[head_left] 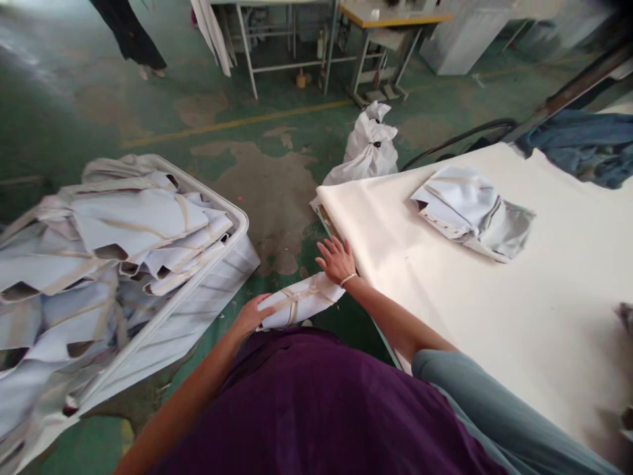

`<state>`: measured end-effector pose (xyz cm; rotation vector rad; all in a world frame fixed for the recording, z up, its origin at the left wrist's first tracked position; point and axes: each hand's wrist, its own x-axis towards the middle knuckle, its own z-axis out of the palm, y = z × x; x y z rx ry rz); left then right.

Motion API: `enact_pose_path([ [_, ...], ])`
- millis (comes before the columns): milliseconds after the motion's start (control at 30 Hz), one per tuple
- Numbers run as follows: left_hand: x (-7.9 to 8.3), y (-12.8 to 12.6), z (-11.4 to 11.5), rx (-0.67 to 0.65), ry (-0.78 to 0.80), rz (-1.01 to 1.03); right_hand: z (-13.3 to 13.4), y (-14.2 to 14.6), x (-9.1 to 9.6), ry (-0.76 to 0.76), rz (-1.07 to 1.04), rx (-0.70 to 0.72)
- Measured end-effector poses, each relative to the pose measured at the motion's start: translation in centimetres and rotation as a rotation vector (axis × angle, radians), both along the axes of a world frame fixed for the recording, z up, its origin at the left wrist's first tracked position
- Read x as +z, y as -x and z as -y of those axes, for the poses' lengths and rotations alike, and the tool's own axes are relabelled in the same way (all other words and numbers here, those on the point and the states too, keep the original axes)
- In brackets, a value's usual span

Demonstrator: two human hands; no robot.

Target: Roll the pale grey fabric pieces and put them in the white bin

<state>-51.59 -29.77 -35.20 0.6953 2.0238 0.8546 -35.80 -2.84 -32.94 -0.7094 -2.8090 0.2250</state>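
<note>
A white fabric piece with beige seam tape (297, 301) is held low in front of my body, between the plastic bin and the table. My left hand (254, 313) grips its left end, thumb on top and the fingers hidden underneath. At the other end my right hand (337, 262) lies with its fingers spread, beside the table edge and just above the piece. Whether its palm touches the fabric or the table edge I cannot tell. Another white piece with tape and a row of small holes (459, 208) lies folded on the white-covered table (558, 297).
To the left, a large white plastic bin (242, 227) is heaped with similar taped white pieces (138, 218). A tied white sack (370, 148) stands behind the table's corner. Dark blue cloth (583, 145) lies at the far right. Workbenches (366, 23) and a person's legs (131, 36) are farther back.
</note>
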Motion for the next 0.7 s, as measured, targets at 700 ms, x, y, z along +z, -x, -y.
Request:
enact_pose_path([
  [700,-0.8,-3.6,6.0,0.307,-0.007,-0.313,12.8,5.9,-0.2,0.204,0.235,0.219],
])
